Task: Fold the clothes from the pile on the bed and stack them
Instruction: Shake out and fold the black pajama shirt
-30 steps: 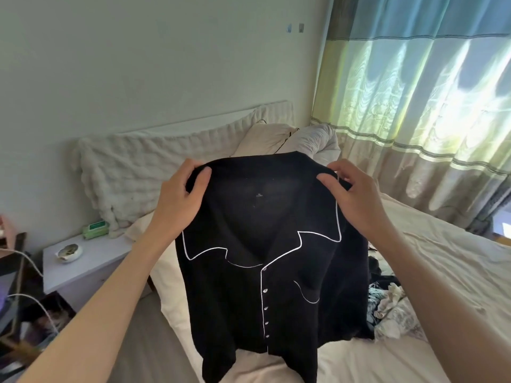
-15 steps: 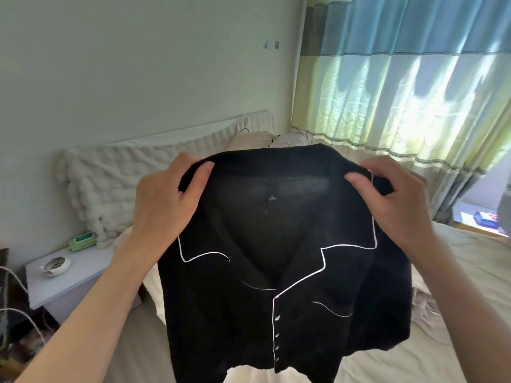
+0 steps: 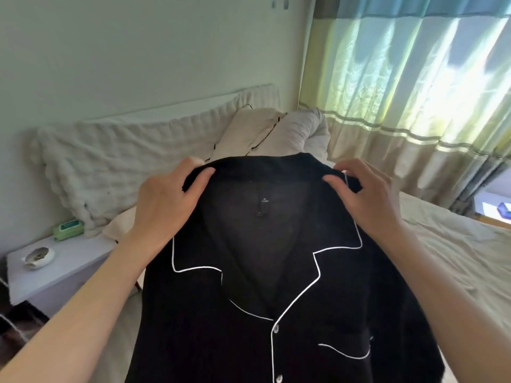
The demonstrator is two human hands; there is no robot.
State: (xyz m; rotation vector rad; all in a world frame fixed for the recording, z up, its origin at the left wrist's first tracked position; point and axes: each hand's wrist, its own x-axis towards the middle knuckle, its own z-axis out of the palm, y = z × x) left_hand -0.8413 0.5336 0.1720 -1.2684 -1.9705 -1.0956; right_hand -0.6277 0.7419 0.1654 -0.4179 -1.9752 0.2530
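Two bare forearms reach in from the lower corners on either side of the black shirt (image 3: 276,272). No sleeve, watch, ring or bracelet shows on either. The left hand (image 3: 163,205) and right hand (image 3: 367,200) are ungloved. The fingers (image 3: 203,178) are slender, with short, plain nails that carry no polish.

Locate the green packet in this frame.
In the head view the green packet lies at the left, on the back of the white bedside table, against the quilted cream cushion and behind the small white dish.
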